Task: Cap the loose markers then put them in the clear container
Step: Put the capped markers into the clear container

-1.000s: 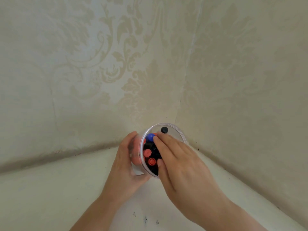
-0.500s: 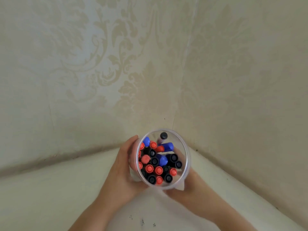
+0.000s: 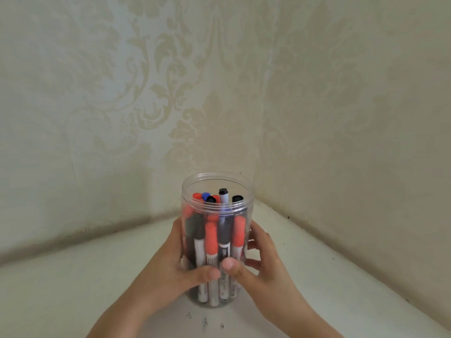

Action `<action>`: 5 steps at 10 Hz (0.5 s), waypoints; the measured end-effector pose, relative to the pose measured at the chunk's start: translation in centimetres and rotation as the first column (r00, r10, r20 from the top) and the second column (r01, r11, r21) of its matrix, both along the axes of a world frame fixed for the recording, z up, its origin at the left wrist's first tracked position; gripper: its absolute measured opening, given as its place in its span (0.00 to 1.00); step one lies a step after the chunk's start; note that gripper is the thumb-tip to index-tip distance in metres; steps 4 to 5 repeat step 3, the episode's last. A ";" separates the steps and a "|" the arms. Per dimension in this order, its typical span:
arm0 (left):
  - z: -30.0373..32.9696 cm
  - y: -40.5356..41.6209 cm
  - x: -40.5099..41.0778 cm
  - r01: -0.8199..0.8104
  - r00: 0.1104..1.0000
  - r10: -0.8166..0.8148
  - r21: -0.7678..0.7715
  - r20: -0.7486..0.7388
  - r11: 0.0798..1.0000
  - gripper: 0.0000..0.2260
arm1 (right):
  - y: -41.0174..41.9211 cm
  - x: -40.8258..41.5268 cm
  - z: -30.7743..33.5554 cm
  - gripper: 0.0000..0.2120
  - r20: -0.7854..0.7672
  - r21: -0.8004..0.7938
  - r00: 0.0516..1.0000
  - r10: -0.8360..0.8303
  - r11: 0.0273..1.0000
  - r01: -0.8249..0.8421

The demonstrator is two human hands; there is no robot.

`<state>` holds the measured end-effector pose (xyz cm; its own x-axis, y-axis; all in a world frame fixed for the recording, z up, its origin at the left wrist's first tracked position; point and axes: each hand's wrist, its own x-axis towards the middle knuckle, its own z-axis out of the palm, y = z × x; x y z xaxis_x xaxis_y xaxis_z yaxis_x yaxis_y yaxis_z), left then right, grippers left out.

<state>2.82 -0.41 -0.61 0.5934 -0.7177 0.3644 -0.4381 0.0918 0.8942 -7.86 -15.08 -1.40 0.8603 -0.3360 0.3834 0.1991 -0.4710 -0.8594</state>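
A clear round container (image 3: 218, 185) stands upright on the white table, its open mouth facing up. Inside it stand several capped markers (image 3: 211, 240) with red, black and blue caps. My left hand (image 3: 168, 272) wraps the container's left side, thumb across the front. My right hand (image 3: 258, 267) wraps its right side, thumb meeting the left thumb at the front. Both hands grip the lower half of the container. No loose marker lies on the table in view.
The white table (image 3: 73, 284) ends in a corner where two cream patterned walls (image 3: 341, 118) meet just behind the container. A few small dark specks (image 3: 204, 320) mark the table in front of the container.
The container was tilted with its mouth toward me and my right hand over the markers. Now it stands upright on the table, and my right hand has moved to its right side.
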 end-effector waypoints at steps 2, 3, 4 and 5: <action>-0.1 0.1 -0.1 0.017 0.997 -0.012 0.071 -0.074 0.997 0.45 | 0.1 -0.2 0.2 0.39 -0.003 0.056 1.000 0.015 0.998 -0.015; 1.1 1.6 0.5 -0.102 0.995 0.101 0.154 0.015 0.983 0.51 | -1.6 -1.2 2.4 0.36 0.081 0.177 0.983 -0.164 0.973 0.148; 1.1 1.6 0.5 -0.102 0.995 0.101 0.154 0.015 0.983 0.51 | -1.6 -1.2 2.4 0.36 0.081 0.177 0.983 -0.164 0.973 0.148; 1.1 1.6 0.5 -0.102 0.995 0.101 0.154 0.015 0.983 0.51 | -1.6 -1.2 2.4 0.36 0.081 0.177 0.983 -0.164 0.973 0.148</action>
